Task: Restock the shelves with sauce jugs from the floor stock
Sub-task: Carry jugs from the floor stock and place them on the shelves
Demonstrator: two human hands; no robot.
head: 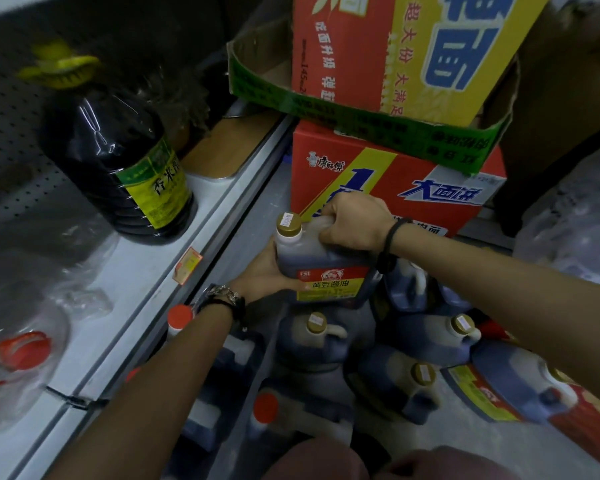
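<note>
Left hand (267, 273) fingers hidden behind jug (326, 261); top carton (361, 46) cropped.

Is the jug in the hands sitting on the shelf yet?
No, the left hand and right hand hold the soy sauce jug over the floor jugs, beside the white shelf.

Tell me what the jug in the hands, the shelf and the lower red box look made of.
Held jug: translucent plastic, semi-gloss; the dark sauce shows through the body and the handle area looks pale. Shelf: probably painted metal, smooth pale grey, with a perforated back panel. Lower red box: printed cardboard with a slight sheen, judging by its flat panels and folded edges.
</note>
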